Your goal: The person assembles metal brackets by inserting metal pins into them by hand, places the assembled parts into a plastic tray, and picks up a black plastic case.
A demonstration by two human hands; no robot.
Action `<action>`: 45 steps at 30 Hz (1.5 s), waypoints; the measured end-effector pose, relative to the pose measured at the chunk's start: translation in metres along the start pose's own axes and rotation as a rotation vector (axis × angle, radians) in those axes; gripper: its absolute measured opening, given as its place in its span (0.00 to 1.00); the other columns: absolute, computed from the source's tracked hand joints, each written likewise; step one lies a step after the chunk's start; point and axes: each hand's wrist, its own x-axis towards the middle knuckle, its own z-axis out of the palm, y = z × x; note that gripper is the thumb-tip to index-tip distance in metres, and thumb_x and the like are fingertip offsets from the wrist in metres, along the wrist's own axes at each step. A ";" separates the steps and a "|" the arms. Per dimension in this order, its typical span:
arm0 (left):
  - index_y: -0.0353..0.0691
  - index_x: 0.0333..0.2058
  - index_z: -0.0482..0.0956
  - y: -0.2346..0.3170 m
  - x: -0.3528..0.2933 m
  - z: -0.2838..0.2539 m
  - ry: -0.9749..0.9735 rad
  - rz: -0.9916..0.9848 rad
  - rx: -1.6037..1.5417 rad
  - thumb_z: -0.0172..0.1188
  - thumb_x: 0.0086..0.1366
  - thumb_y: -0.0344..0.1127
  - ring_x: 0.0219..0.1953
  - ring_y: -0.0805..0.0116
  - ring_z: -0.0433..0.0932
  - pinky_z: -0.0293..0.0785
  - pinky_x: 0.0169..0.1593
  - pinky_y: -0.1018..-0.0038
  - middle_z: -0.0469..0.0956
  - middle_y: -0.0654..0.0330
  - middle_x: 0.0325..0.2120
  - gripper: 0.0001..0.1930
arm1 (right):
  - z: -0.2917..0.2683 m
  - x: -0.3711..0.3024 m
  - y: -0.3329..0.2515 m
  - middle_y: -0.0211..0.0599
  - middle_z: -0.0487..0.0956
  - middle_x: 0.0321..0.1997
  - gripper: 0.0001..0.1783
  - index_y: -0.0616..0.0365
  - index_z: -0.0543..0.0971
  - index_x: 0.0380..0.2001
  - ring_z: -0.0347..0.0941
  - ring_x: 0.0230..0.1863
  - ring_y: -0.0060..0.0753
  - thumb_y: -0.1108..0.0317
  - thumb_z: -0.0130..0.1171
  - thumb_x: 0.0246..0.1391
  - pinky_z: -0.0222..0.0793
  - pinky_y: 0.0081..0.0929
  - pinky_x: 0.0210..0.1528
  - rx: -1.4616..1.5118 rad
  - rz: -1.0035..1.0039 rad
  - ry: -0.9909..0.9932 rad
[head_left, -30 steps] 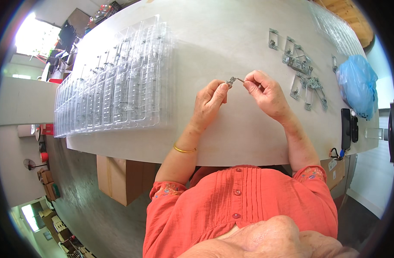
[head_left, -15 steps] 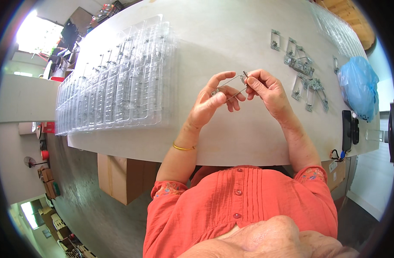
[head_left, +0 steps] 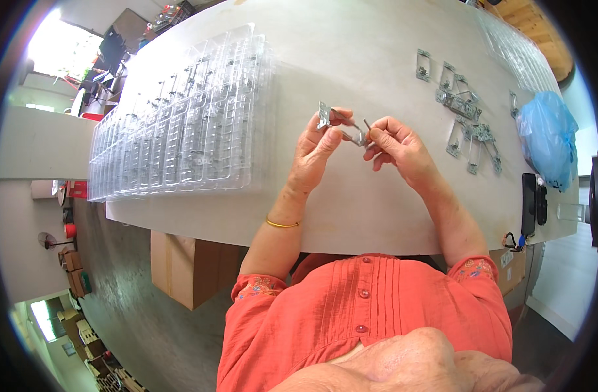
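Note:
Above the middle of the table, my left hand (head_left: 308,155) is closed on a thin wire-sided metal frame (head_left: 323,116). The frame's wider plated end stands up past my left fingertips, and its two thin rods run toward my right hand. With fingers pinched together, my right hand (head_left: 408,151) is at the frame's other end. A short dark rod (head_left: 367,123) sticks up from that pinch; whether it belongs to the frame cannot be seen. Several similar metal frames (head_left: 457,104) lie in a loose group to the right.
A stack of clear plastic trays (head_left: 181,124) holding metal parts stands on the left of the table (head_left: 351,215). At the right are a blue plastic bag (head_left: 548,140), more clear trays (head_left: 516,49) and a black phone-like object (head_left: 528,204). A cardboard box (head_left: 175,268) sits below the table's edge.
The metal frame has turned in my hands: its plated end now points up at my left fingers, its far end is lower. My right hand has dropped slightly.

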 end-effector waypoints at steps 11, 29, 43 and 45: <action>0.34 0.50 0.73 0.012 -0.003 0.009 -0.057 -0.364 -0.031 0.38 0.78 0.52 0.25 0.75 0.65 0.61 0.30 0.79 0.70 0.63 0.26 0.25 | 0.011 -0.015 -0.009 0.22 0.72 0.23 0.06 0.57 0.77 0.37 0.66 0.23 0.11 0.66 0.57 0.67 0.63 0.14 0.24 -0.328 -0.327 0.093; 0.33 0.44 0.79 0.011 -0.007 0.016 -0.010 -0.277 0.346 0.42 0.78 0.52 0.24 0.79 0.57 0.58 0.29 0.77 0.59 0.70 0.20 0.26 | 0.017 -0.019 -0.012 0.21 0.70 0.21 0.07 0.58 0.73 0.44 0.64 0.22 0.11 0.68 0.55 0.67 0.60 0.14 0.24 -0.419 -0.232 0.104; 0.34 0.42 0.80 0.005 -0.007 0.017 -0.092 0.041 0.750 0.53 0.74 0.44 0.27 0.58 0.76 0.73 0.32 0.68 0.78 0.53 0.27 0.17 | 0.006 -0.012 -0.012 0.22 0.73 0.26 0.10 0.58 0.77 0.45 0.68 0.26 0.14 0.64 0.54 0.69 0.67 0.17 0.27 -0.331 -0.103 0.025; 0.35 0.42 0.80 -0.002 -0.007 0.017 -0.065 0.130 0.777 0.54 0.74 0.44 0.25 0.58 0.76 0.73 0.30 0.68 0.79 0.54 0.28 0.16 | 0.003 -0.010 -0.006 0.21 0.74 0.27 0.08 0.57 0.79 0.43 0.68 0.28 0.14 0.65 0.55 0.68 0.67 0.16 0.29 -0.394 -0.131 0.051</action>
